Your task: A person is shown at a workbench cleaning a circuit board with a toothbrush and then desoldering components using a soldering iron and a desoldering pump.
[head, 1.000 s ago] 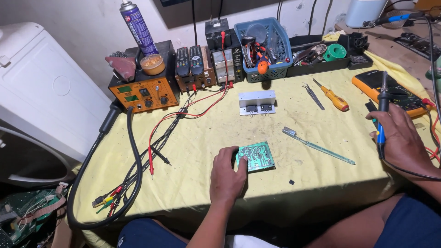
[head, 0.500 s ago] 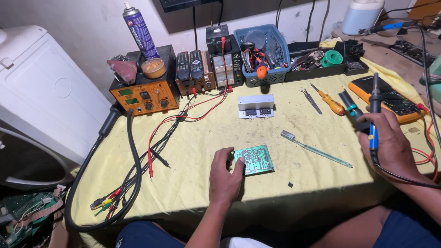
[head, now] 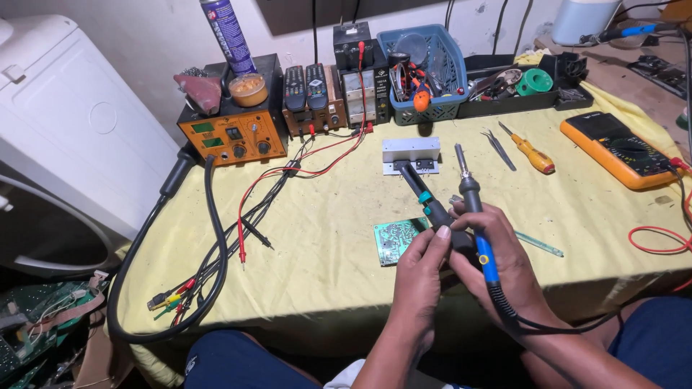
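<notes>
Both hands meet low over the middle of the yellow-covered surface (head: 317, 238). Right hand (head: 504, 263) is clenched around a soldering iron (head: 472, 209) with a blue grip, its metal tip pointing up and away from the person and its black cord running down past the wrist. Left hand (head: 422, 270) closes its fingers on a second tool, a black handle with a teal collar (head: 427, 198), which slants up toward a small white and grey heatsink block (head: 410, 155); whether the right hand also touches this handle cannot be told. Just left of the hands, a green circuit board (head: 395, 240) lies flat on the cloth, partly hidden behind the left fingers. Farther back stand an orange soldering station (head: 234, 133) with a tin of paste on top, two remote controls (head: 305, 86), and a blue basket (head: 429, 72) holding pliers. To the right lie an orange-handled screwdriver (head: 530, 151), tweezers (head: 499, 148) and an orange multimeter (head: 620, 151). Red and black test leads (head: 245, 216) trail across the left side of the surface.
</notes>
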